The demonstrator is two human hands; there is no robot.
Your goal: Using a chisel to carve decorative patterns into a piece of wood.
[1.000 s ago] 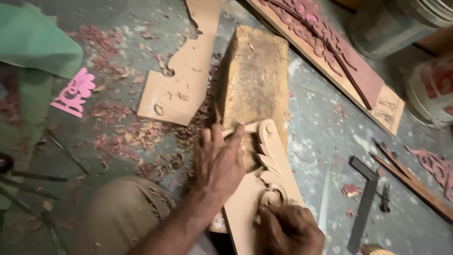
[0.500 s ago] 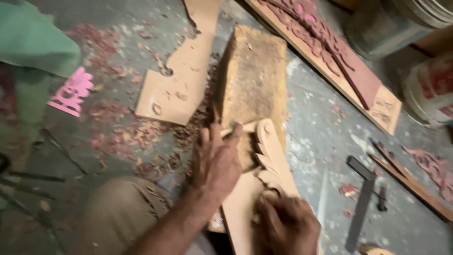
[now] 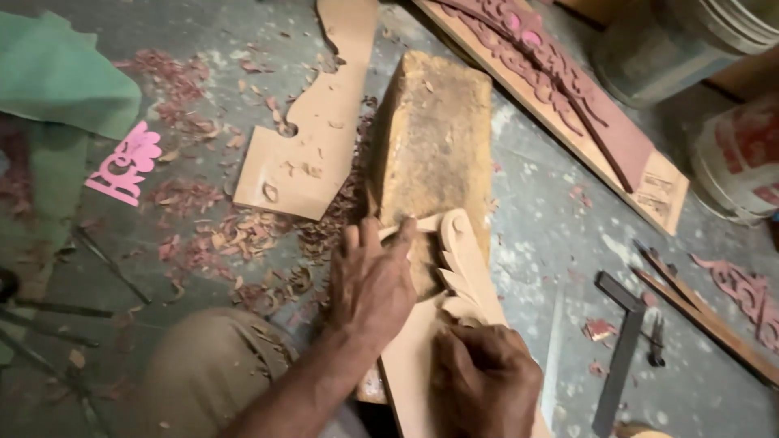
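Observation:
A pale carved wooden piece [image 3: 466, 268] with leaf-like lobes lies across a rough wooden block [image 3: 434, 138] on the floor. My left hand [image 3: 372, 280] presses down on the carved piece near its left edge, fingers together and pointing away. My right hand [image 3: 483, 381] is closed low on the carved piece, apparently around a small tool whose tip is hidden under my fingers. My knee [image 3: 207, 373] shows at the bottom left.
A flat cut-out board [image 3: 312, 134] lies left of the block amid wood shavings [image 3: 235, 235]. A long carved panel [image 3: 560, 89] runs at the upper right, buckets [image 3: 730, 162] beyond it. A metal square [image 3: 618, 349] and chisels lie right; green cloth [image 3: 57, 81] and pink paper pattern [image 3: 126, 166] left.
Both hands stay on the carved piece with only slight shifts. My right hand has moved a little along the carving; the view has barely changed.

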